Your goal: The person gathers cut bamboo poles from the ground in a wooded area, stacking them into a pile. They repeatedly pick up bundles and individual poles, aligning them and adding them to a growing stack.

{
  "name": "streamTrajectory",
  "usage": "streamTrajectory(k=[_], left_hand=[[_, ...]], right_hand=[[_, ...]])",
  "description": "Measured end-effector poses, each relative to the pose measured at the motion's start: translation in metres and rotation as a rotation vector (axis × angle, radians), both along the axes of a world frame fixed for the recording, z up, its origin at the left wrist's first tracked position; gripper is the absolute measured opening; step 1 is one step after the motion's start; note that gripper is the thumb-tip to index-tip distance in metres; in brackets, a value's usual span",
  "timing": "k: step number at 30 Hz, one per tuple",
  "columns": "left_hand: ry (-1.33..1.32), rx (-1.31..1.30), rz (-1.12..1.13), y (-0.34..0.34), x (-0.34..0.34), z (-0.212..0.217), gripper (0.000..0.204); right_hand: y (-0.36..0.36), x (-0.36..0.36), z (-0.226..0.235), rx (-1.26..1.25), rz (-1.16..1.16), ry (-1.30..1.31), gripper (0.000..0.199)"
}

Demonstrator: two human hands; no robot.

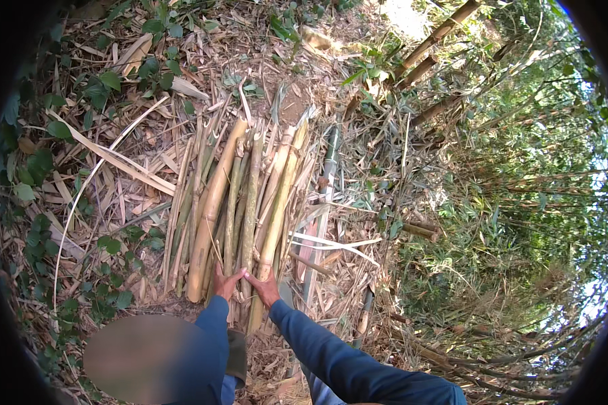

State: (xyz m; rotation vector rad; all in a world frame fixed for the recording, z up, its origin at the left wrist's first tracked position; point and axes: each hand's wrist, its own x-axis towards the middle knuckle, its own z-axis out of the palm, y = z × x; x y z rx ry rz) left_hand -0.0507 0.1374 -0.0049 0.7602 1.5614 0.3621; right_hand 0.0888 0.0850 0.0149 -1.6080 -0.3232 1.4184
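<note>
Bamboo, cut into long stiff yellow-green poles [240, 202], lies bundled on the leaf-littered ground [115, 169]; left hand [227, 282] and right hand [265, 289], fingers spread, press the near ends, likely the best hold on a heavy, rigid, smooth load.

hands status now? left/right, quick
Left hand: curled onto the near ends of the bamboo stalks; full grip cannot be told.
Right hand: same, pressed on the stalk ends; closure cannot be told.

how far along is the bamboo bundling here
Done: many cut bamboo stalks already lie side by side in one pile on the leaf litter. In hand: left hand and right hand press on the near ends. Left: no tie is visible around the pile.
</note>
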Motion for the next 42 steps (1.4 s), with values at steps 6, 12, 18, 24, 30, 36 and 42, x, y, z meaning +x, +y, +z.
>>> streamTrajectory(k=[6,12,18,24,30,36,42], left_hand=[[0.081,0.091,-0.065,-0.001,-0.029,-0.022,0.116],[0.227,0.230,-0.110,-0.010,-0.036,0.020,0.102],[0.222,0.115,0.030,-0.089,-0.143,0.081,0.089],[0.282,-0.141,0.264,-0.251,-0.208,0.179,0.046],[0.340,-0.556,0.625,-0.406,-0.217,0.279,0.040],[0.132,-0.195,0.643,-0.335,-0.166,0.280,0.059],[0.027,0.379,0.392,-0.170,-0.127,0.396,0.087]], right_hand=[[0.011,-0.016,0.010,-0.043,0.034,0.083,0.073],[0.003,0.015,-0.016,-0.152,0.257,0.088,0.103],[0.000,0.037,0.021,-0.290,0.652,-0.412,0.113],[-0.069,0.141,0.046,-0.169,1.100,-0.662,0.087],[-0.125,0.172,0.205,-0.288,1.111,-0.595,0.060],[-0.157,0.269,0.204,-0.508,1.201,-0.905,0.048],[-0.039,0.147,0.417,0.037,0.672,0.046,0.097]])
